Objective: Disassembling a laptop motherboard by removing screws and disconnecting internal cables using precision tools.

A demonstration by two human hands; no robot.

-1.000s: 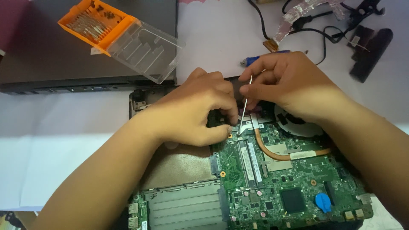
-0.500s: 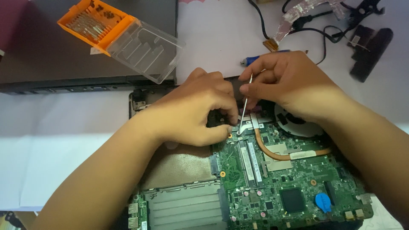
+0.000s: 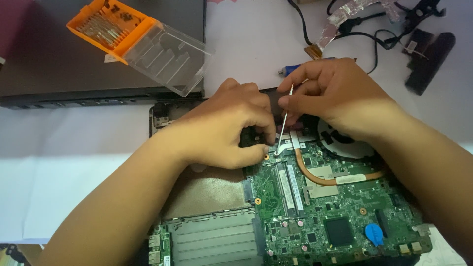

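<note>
While a thin screwdriver (image 3: 284,120) is pinched upright in the closed right hand (image 3: 335,96), its tip is set on the green motherboard (image 3: 335,207) just below the grip. Beside that tip, the board is pressed by the curled left hand (image 3: 224,128), holding nothing, apparently to steady it; the copper heat pipe (image 3: 320,178) lies just beyond.

Electronics repair bench, home or small workshop, cannot tell which. Shown by opened laptop with bare green motherboard (image 3: 340,212), copper heat pipe (image 3: 320,178) and round cooling fan (image 3: 345,143); orange plastic screwdriver-bit case with clear lid (image 3: 138,42); closed dark grey laptop (image 3: 64,74); loose black cables and flat ribbon connector (image 3: 345,29); white paper-covered tabletop (image 3: 64,172).
</note>
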